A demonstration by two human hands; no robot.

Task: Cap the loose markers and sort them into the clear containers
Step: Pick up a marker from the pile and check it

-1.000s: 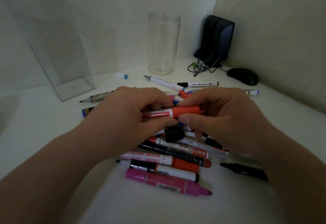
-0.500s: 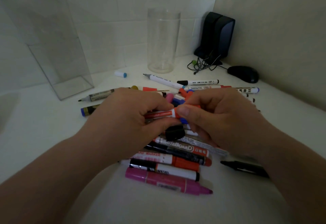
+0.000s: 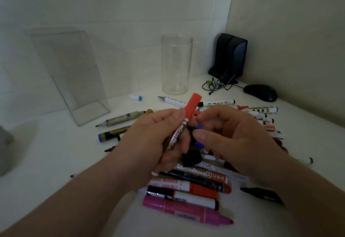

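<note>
My left hand [image 3: 149,143] grips a capped red marker [image 3: 193,106], tilted so its red cap points up and away from me. My right hand [image 3: 233,139] hovers just right of it with loosely curled fingers and holds nothing that I can see. Both hands are above a pile of markers [image 3: 188,184] on the white table; a pink marker [image 3: 186,211] lies nearest me. A tall clear round jar [image 3: 176,65] stands behind the pile, and a clear rectangular container [image 3: 74,80] stands at the back left. Both look empty.
A small white cap with a blue end [image 3: 135,97] lies loose near the jar. A black speaker [image 3: 230,55], a tangled cable [image 3: 216,84] and a black mouse [image 3: 260,92] sit in the back right corner. A black marker [image 3: 261,194] lies apart at the right.
Both hands pressed the red cap onto the marker held level. Now my right hand has let go, and my left hand has swung the marker so the cap points up.
</note>
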